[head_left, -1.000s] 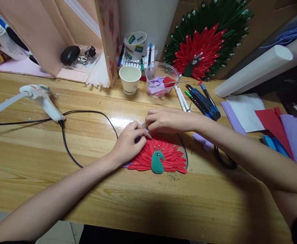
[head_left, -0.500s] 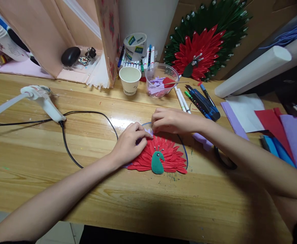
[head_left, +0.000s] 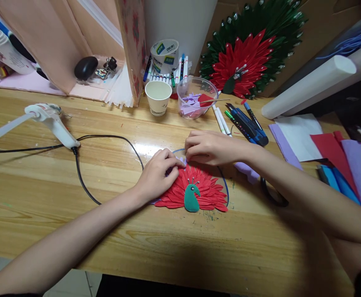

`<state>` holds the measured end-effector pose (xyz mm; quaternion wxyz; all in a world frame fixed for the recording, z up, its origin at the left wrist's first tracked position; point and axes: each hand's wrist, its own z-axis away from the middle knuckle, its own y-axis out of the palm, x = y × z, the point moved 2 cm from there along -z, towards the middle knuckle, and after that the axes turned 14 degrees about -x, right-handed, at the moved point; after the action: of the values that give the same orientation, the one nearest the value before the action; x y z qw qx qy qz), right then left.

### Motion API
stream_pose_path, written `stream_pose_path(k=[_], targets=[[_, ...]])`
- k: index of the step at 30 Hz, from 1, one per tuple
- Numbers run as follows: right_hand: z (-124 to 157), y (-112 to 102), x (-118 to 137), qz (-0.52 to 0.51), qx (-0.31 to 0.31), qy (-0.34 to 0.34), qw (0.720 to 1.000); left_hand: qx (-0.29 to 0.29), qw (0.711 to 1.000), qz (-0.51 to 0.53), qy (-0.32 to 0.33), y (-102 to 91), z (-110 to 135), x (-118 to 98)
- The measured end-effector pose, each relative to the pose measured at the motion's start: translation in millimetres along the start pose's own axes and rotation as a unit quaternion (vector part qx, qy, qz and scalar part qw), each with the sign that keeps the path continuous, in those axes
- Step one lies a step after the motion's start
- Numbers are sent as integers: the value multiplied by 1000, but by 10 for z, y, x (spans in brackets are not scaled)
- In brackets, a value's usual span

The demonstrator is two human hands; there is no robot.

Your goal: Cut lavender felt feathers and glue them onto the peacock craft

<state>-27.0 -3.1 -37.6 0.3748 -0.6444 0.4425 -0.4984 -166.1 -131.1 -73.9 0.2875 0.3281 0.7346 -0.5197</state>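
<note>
A peacock craft [head_left: 206, 190] lies flat on the table, with layered red feathers, a green body [head_left: 191, 199] and pin-like stalks at its head. A blue line edges its backing. My left hand [head_left: 159, 174] rests on the craft's upper left side, fingers bent, index fingertip against small purple pieces [head_left: 180, 161]. At the top edge, close beside it, my right hand [head_left: 209, 147] has its fingers curled together and pointing down. Whatever lies between the right fingertips is hidden by the hand.
Behind stand a paper cup [head_left: 158, 98], a clear tub [head_left: 196, 99] with purple and red scraps, and a tape roll [head_left: 164, 57] on markers. A larger peacock craft [head_left: 245, 62] leans at the back. Felt sheets [head_left: 300, 134] lie right; a black cable [head_left: 112, 136] and white device [head_left: 55, 123] lie left.
My right hand has shifted very slightly to the right and away from me along the craft's top edge. My left hand and the craft look unmoved.
</note>
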Motion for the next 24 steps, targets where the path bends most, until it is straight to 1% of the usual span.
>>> stream_pose_path(k=[11,19,21,24], targets=[[-9,10,12,2,5,12,1000,-6,1000,-13,14,6,-3,-11],[-7,5,28,20,11,-2,1000,3,998,-60,33,18,13,-17],[-12,-3,44,27,12,-5,1000,5,996,-77,44,23,20,-22],[-18,-11,64,33,13,-9,999,16,991,-113,76,33,30,-34]])
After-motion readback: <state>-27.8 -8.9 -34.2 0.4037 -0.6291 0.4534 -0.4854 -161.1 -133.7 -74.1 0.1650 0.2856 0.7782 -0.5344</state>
